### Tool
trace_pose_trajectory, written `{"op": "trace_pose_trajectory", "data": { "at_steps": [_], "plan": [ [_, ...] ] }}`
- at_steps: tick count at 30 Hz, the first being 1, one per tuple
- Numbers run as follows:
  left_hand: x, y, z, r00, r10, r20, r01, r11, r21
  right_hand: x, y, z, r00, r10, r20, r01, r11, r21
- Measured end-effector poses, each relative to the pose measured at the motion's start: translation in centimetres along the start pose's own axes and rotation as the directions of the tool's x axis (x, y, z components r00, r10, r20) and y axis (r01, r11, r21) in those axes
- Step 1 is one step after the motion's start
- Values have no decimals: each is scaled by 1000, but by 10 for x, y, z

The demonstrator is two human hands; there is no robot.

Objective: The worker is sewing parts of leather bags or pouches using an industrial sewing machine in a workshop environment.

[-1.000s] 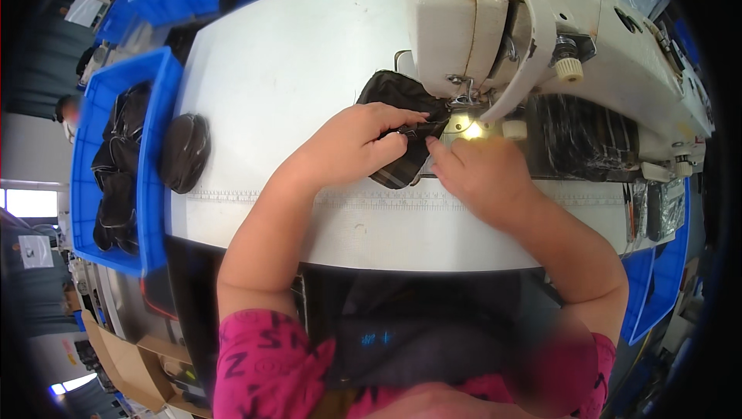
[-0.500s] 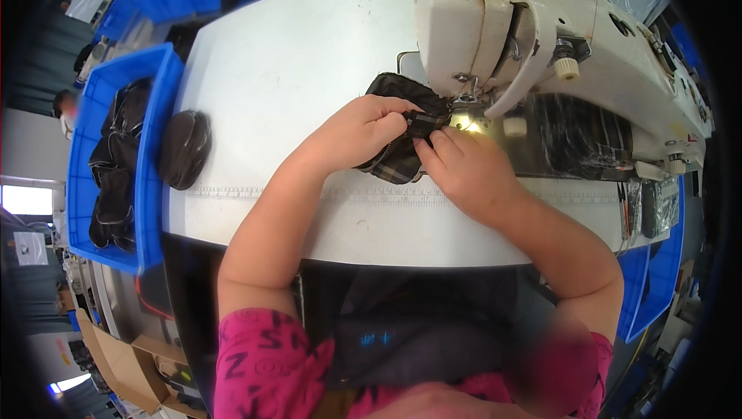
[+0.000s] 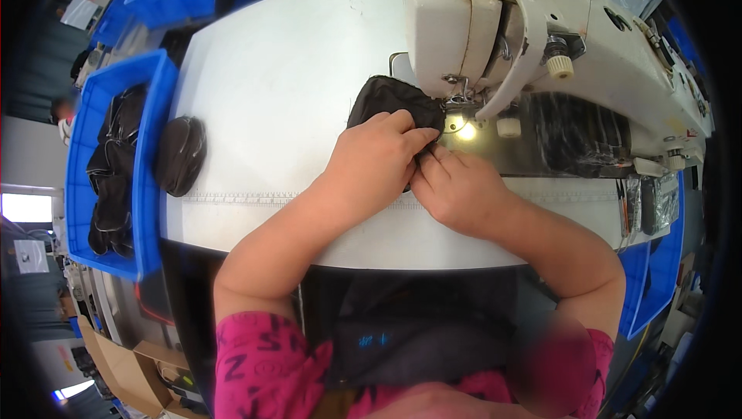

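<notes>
A dark fabric pouch lies on the white table beside the needle area of the sewing machine. My left hand is across the pouch's near side, its thumb and fingers pinching the cloth. Close against it, my right hand grips the near right edge of the same pouch with bent fingers. My hands cover most of the pouch's near half, and the exact part between the fingertips is hidden. A small lamp lights the metal plate just right of the pouch.
At the left, a blue bin holds several dark pouches. Another dark pouch rests on the table against it. A printed ruler strip runs along the near table. Under the machine arm lies plastic-covered dark material. Small tools and packets lie at right.
The pouch has been turned so its plain dark side faces up and the checked part is out of sight. My left hand has moved lower and nearer, over the cloth.
</notes>
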State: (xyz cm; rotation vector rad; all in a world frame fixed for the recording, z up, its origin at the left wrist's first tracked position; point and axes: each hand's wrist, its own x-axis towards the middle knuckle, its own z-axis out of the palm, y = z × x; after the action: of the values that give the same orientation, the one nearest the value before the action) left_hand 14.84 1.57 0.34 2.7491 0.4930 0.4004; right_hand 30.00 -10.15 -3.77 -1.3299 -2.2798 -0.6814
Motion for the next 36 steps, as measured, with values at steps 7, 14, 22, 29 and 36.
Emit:
{"op": "trace_pose_trajectory", "data": {
  "at_steps": [7,14,22,29,36],
  "plan": [
    [-3,7,3,994,105,30,-109,936,335,-4,0,-11,990,50,132,-60,996,70],
    [5,13,0,988,139,66,-153,935,320,-10,0,-14,993,51,103,-58,996,74],
    [5,15,0,991,128,48,-137,943,302,-11,3,-23,984,48,172,-63,995,82],
    [16,-24,-13,985,31,169,17,962,-272,-10,5,-23,992,21,125,-34,994,102],
    [12,-11,-7,984,72,160,-56,993,-106,-14,4,-21,987,34,155,-50,994,96]
  ]
}}
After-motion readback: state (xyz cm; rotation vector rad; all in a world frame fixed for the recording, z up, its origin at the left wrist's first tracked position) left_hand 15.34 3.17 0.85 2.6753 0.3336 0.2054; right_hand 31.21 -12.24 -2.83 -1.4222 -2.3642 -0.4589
